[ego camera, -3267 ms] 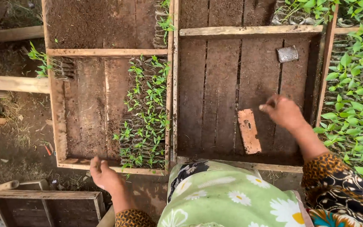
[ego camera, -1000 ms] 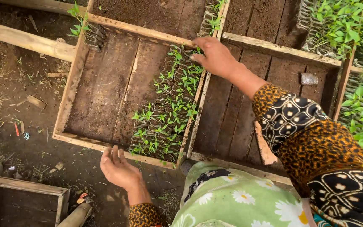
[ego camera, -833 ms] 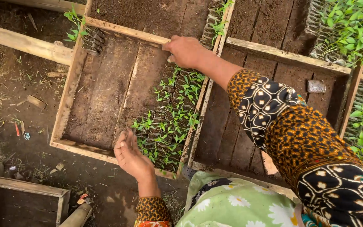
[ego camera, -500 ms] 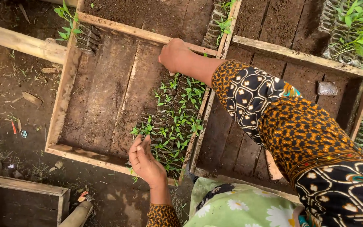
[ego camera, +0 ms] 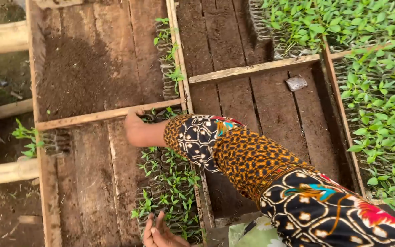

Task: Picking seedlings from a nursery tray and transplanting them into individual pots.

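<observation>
At the far left of the frame, a small clump of green sprouts stands just outside the wooden tray. Right of it, in the lower middle of the frame, the block of seedlings fills the tray's right side. The left hand sits at the block's near end at the bottom edge, fingers spread wide and holding nothing. The right hand rests at the block's far end, against the wooden crossbar; whether its fingers grip anything cannot be told. To the right lie an empty tray and dense seedling beds
</observation>
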